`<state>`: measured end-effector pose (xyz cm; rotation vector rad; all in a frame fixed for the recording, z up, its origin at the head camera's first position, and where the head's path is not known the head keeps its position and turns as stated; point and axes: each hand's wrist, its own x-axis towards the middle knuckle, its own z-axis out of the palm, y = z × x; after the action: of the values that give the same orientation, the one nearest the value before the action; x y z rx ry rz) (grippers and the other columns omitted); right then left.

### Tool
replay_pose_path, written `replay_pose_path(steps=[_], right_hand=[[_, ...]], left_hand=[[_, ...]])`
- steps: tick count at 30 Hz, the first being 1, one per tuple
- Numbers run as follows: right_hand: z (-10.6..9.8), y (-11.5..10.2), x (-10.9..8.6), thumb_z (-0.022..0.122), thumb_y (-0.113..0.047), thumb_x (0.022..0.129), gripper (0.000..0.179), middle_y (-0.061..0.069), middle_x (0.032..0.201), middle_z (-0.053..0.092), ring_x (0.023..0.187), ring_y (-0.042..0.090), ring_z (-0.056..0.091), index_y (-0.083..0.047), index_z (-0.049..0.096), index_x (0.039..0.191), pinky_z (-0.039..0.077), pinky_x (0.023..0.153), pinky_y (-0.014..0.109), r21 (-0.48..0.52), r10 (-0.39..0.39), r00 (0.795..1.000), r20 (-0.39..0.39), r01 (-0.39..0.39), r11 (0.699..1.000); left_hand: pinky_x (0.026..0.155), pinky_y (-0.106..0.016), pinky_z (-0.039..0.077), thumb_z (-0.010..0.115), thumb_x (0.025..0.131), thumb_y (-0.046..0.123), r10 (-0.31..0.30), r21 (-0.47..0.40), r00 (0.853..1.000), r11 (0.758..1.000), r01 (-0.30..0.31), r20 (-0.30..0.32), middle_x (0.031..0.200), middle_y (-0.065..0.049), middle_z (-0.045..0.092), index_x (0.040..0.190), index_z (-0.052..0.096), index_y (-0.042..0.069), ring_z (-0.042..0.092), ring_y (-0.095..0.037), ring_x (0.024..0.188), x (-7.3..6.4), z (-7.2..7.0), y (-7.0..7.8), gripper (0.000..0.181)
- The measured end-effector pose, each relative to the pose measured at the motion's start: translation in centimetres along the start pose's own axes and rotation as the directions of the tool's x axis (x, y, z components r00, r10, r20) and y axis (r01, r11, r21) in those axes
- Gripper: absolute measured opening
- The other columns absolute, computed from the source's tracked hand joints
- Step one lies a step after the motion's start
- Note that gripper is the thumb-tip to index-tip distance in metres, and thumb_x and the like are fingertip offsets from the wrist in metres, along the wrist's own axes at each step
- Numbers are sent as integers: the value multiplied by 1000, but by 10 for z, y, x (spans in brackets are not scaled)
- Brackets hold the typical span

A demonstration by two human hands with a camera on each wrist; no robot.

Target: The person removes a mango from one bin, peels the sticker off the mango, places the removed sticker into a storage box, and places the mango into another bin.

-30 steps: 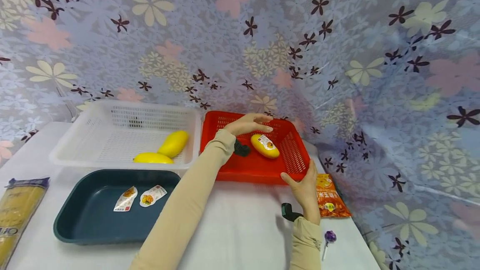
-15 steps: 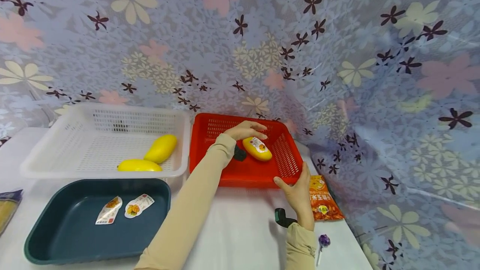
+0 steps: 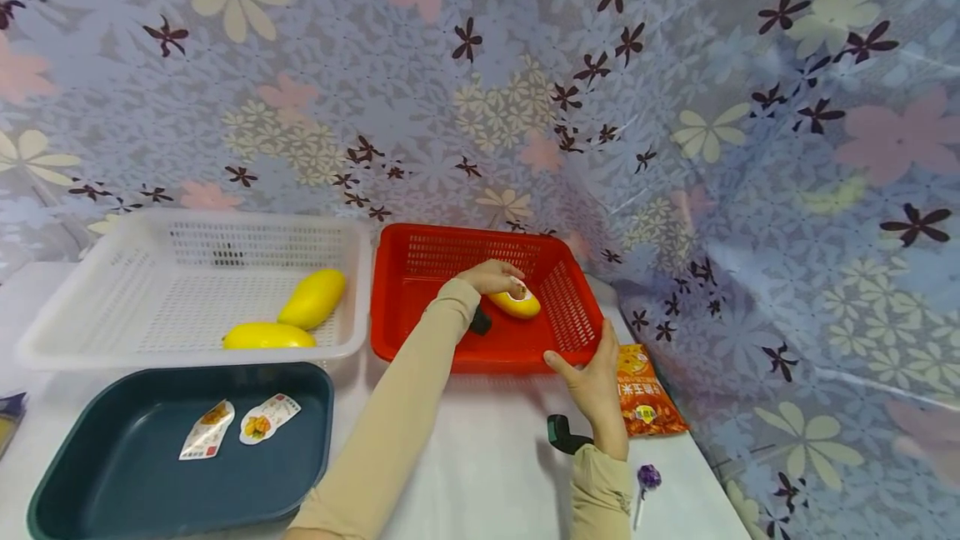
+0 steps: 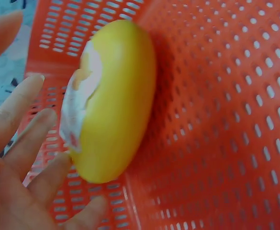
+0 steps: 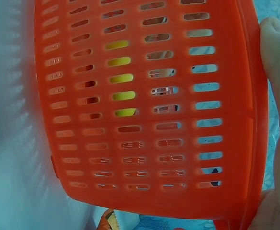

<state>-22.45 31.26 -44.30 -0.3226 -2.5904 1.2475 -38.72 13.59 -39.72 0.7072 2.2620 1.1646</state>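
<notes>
**Sticker within reach, red basket steadied at its corner**

The labelled mango point(image 4: 123, 100) is seen lying inside the red basket point(image 3: 435, 252), right of that basket's centre. Beside its printed sticker point(image 4: 75, 110) the left hand point(image 3: 489, 277) is held, with the fingers spread loosely and nearly straight; nothing is seen held in them, and whether the mango is touched by the nearest fingertip cannot be told. The near right corner of the red basket is gripped by the right hand point(image 3: 596, 382), and that grip is best left firm, so that sliding is prevented. The step in hand appears to concern the sticker: an edge is best caught by a fingertip and drawn back low and slowly, with the fruit braced against rolling. Paper could be torn by a rushed pull. Left of the red basket, two mangoes point(image 3: 312, 298) are held by a white basket point(image 3: 187, 290); in front and to its left, two loose stickers point(image 3: 206, 432) are contained in a dark tray point(image 3: 150, 482).
</notes>
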Motion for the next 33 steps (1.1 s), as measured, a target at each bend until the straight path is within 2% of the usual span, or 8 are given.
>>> replay_pose_path(steps=[6, 9, 14, 18, 21, 24, 27, 33], right_hand=[[2, 0, -1, 76, -25, 83, 111, 25, 160, 1, 147, 42, 9, -2, -6, 154, 14, 118, 59, 6, 5, 1000, 4, -5, 1000], [1, 0, -1, 76, -27, 83, 112, 24, 160, 1, 148, 42, 9, -3, -7, 155, 14, 118, 60, 8, 6, 1000, 8, -6, 1000], [-1, 0, -1, 77, -28, 82, 113, 24, 160, 1, 148, 41, 8, -3, -6, 155, 15, 118, 59, 12, -10, 1000, -3, 10, 1000], [0, 0, -1, 78, -27, 82, 112, 26, 159, 3, 147, 43, 11, -2, -4, 154, 16, 118, 59, 22, -15, 1000, -15, 16, 1000], [2, 0, -2, 78, -27, 81, 112, 26, 159, 4, 146, 43, 12, 0, -2, 154, 16, 117, 60, 28, -16, 1000, -21, 16, 999], [3, 0, -2, 78, -28, 81, 113, 26, 159, 5, 146, 43, 13, -1, -3, 154, 17, 117, 60, 31, -10, 1000, -14, 10, 999], [3, -1, -1, 78, -28, 81, 113, 25, 159, 4, 146, 43, 14, -3, -4, 155, 17, 117, 61, 27, -11, 1000, -3, 11, 1000], [0, 2, 1, 77, -27, 82, 112, 22, 161, 2, 148, 41, 9, -5, -5, 155, 16, 118, 59, 19, -9, 1000, 4, 9, 1000]], left_hand=[[112, -44, 35, 62, 89, 23, -44, 96, 998, 994, 48, -48, 147, -8, 48, 139, 53, 16, 39, -29, 137, 4, 9, -2, 52], [110, -46, 31, 65, 86, 23, -85, 175, 990, 979, 104, -110, 146, -5, 48, 137, 56, 21, 35, -31, 134, 5, 11, -3, 52], [108, -51, 26, 66, 85, 21, -122, 265, 977, 950, 167, -176, 153, -5, 36, 141, 52, 26, 31, -34, 134, 10, 12, -5, 58], [110, -48, 32, 68, 83, 13, -110, 246, 976, 957, 155, -187, 156, -8, 30, 145, 46, 22, 34, -32, 137, 17, 12, -12, 66], [105, -39, 41, 68, 82, 9, -109, 219, 976, 964, 150, -188, 156, -12, 28, 147, 44, 20, 38, -28, 137, 26, 14, -19, 70], [104, -36, 42, 70, 85, 12, -138, 230, 975, 957, 176, -173, 155, -14, 31, 149, 40, 20, 39, -27, 136, 32, 15, -27, 71], [105, -37, 42, 73, 84, 15, -152, 205, 972, 961, 188, -181, 150, -14, 41, 149, 40, 19, 45, -28, 131, 36, 17, -32, 73], [96, -36, 45, 73, 80, 7, -129, 101, 972, 983, 151, -198, 144, -11, 50, 145, 47, 19, 49, -28, 119, 38, 17, -31, 70]])
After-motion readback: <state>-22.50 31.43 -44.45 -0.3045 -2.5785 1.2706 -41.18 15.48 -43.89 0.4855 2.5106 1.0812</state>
